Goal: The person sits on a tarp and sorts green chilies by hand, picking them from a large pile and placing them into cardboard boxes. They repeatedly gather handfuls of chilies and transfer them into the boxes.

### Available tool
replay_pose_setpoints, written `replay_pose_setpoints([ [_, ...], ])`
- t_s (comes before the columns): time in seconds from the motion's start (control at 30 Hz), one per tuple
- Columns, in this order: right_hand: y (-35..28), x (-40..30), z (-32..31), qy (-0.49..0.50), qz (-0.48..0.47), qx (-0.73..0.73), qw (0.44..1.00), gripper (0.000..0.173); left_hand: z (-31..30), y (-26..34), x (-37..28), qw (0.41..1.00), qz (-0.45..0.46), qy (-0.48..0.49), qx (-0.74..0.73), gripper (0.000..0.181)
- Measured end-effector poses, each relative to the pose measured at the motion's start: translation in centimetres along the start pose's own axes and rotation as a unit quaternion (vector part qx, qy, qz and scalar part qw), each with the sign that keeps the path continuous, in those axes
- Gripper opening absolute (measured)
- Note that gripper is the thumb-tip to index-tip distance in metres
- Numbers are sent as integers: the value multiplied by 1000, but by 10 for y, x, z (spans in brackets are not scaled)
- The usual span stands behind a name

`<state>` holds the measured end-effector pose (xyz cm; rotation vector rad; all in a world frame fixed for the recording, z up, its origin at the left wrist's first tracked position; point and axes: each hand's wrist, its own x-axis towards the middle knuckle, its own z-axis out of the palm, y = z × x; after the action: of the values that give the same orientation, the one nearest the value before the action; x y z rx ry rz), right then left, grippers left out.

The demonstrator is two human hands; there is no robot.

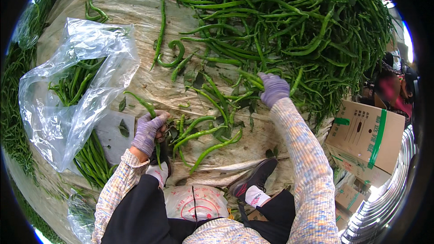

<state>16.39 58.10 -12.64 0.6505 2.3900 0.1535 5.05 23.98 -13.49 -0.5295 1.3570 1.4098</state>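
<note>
My left hand (149,132), in a purple knit glove with bare fingertips, grips a long green chili pepper (139,101). The pepper's tip sticks out above the fist, and a green end shows below it. Further right, my right hand (275,89), gloved in the same way, reaches to the near edge of a big heap of green chili peppers (291,23). Its fingers close on a pale green pepper (250,78); their tips are partly hidden. Between my hands, loose peppers (200,135) and leaves (195,78) are scattered on a soiled, pale ground sheet (179,98).
On the left, a clear plastic bag (118,49) surrounds a bunch of peppers (79,81); another bunch (91,159) lies below it. A printed white bag (198,201) sits between my legs. Cardboard boxes (359,132) stand at right, with a person (390,88) beyond.
</note>
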Motion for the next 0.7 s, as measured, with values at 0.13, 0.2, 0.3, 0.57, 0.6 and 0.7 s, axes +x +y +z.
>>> replay_pose_setpoints([
  [0.13,-11,18,5,-63,55,-21,996,56,-10,-3,1,1000,-4,-2,-20,14],
  [0.2,14,18,1,-14,125,52,991,50,-11,-4,0,1000,-5,0,-20,14],
  [0.3,59,-14,-15,360,-9,518,776,30,-12,-1,-1,1000,0,22,-14,14],
  [0.57,40,-63,-23,50,-77,407,909,29,-3,-10,1,1000,-4,11,18,14],
  [0.6,12,-56,-30,-73,10,296,952,35,-3,-8,3,1000,4,11,25,14],
  [0.7,-34,-26,1,-63,4,120,991,44,-2,-6,-1,1000,-4,10,21,14],
])
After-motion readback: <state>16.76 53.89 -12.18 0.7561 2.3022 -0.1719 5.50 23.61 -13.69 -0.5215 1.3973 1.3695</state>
